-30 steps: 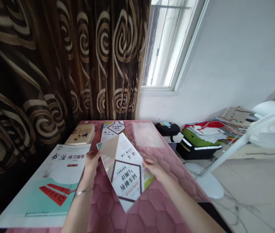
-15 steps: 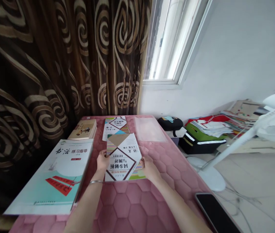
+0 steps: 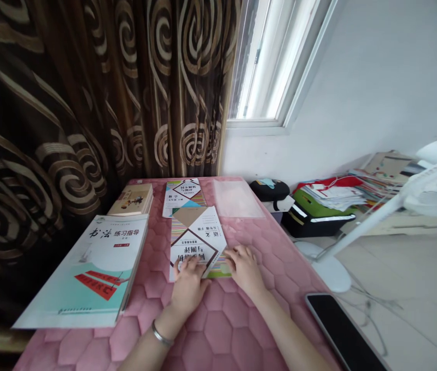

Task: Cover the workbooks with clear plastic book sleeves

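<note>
The white, brown-lined rectangular paper workbook (image 3: pixel 198 234) lies on pink quilted padding (image 3: pixel 203 350), apparently being straightened, left hand (image 3: pixel 188 286) and right hand (image 3: pixel 246 270) (fingers loosely spread) at its near side, any next nudge needing lightness.

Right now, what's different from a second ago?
The white workbook, held up tilted in both hands earlier, has come down flat on the pink cover. The left hand has let go of its left edge and rests on its near part; the right hand is at its right edge. The large teal book and clear sheet stayed put.
</note>
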Demonstrator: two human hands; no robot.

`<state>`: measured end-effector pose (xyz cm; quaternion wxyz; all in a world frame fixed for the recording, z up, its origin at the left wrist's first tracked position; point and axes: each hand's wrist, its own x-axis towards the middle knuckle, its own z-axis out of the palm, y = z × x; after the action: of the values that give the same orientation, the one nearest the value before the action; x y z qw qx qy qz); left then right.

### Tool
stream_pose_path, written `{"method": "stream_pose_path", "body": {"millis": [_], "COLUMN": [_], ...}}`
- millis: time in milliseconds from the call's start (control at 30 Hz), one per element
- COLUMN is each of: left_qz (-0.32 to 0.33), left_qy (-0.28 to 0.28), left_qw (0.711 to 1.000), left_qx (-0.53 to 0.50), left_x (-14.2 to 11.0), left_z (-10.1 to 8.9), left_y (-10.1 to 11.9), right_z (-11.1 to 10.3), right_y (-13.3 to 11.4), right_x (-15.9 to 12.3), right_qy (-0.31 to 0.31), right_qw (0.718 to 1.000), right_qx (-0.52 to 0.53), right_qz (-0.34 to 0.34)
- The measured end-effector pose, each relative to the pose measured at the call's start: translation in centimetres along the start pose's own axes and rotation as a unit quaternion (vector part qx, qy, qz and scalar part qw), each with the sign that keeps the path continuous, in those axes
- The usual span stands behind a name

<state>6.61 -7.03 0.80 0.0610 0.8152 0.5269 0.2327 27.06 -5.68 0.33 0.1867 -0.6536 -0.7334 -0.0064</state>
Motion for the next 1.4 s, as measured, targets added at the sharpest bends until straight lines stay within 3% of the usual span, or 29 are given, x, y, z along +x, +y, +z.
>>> {"method": "stream_pose_path", "body": {"millis": [200, 367, 467, 733, 900, 1133, 1400], "left_qz": [0.025, 0.031, 0.023, -0.044, -0.090, -0.074, -0.024], "left_qy": [0.006, 0.009, 0.011, 0.044, 0.037, 0.048, -0.005], "left_qw": [0.999, 0.999, 0.999, 0.996, 0.994, 0.993, 0.999], "left_qx": [0.021, 0.037, 0.043, 0.070, 0.047, 0.077, 0.042], "left_x": [-0.9, -0.8, -1.4, -4.1, -4.5, -4.6, -2.4], "left_z": [1.1, 0.6, -0.1, -2.6, -2.7, -3.0, -1.1], "left_y": [-0.3, -0.7, -1.6, -6.9, -7.8, -6.6, -1.5], "right_z": [-0.6, 0.2, 0.1, -0.6, -0.4, -1.2, 0.4], "right_y": [-3.4, -4.7, -3.6, 2.3, 3.2, 1.8, -5.0], "right_x": [-1.7, -1.7, -1.7, -2.9, -3.2, -3.4, -2.4], "right_qy": [-0.047, -0.059, -0.051, -0.026, -0.022, -0.013, -0.014], "right_qw": [0.989, 0.988, 0.989, 0.996, 0.997, 0.997, 0.991], "right_qx": [0.073, 0.059, 0.064, 0.040, 0.031, 0.030, 0.044], "right_qz": [-0.117, -0.133, -0.122, -0.070, -0.065, -0.064, -0.128]}}
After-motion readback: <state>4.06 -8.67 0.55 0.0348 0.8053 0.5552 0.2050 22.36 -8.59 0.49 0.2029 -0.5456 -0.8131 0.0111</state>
